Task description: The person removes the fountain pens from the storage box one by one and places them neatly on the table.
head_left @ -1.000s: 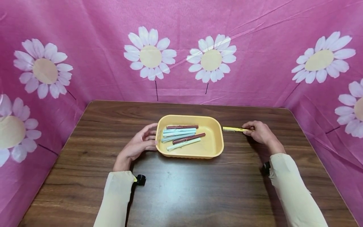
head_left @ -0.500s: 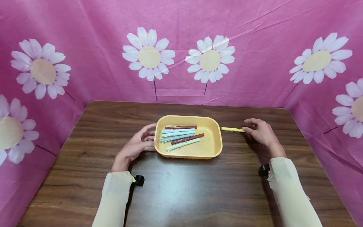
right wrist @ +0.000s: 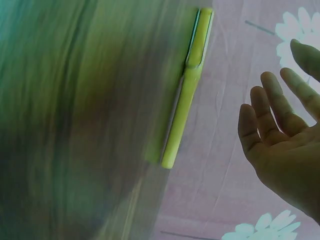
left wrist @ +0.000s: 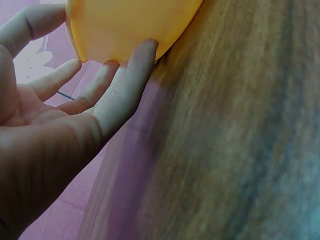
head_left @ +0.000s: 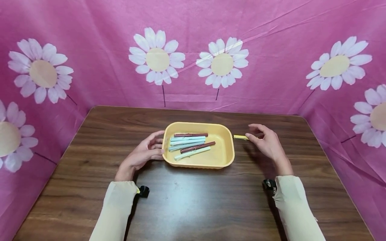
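A yellow tray (head_left: 224,147) stands on the table with several clipped pens inside, including a dark red pen (head_left: 197,147), a light blue pen (head_left: 188,138) and a mint green pen (head_left: 193,153). At its left end is my left hand (head_left: 141,155), its fingertips and thumb resting against the outer wall; the left wrist view shows this contact with the tray (left wrist: 130,27). Just off the tray's right end lies a yellow pen (head_left: 240,137). Above and beside that pen is my right hand (head_left: 267,144), with fingers spread; in the right wrist view, they are apart from the yellow pen (right wrist: 184,102).
The brown wooden table (head_left: 187,204) reaches back to a pink cloth (head_left: 193,20) printed with white daisies, which also hangs on both sides. A black wrist camera (head_left: 269,184) sits below the right sleeve, and another wrist camera (head_left: 143,191) by the left one.
The fingers of my right hand have let go of the yellow pen and spread. That hand has moved left over it, hiding more of its right part. My left hand stays at the tray.
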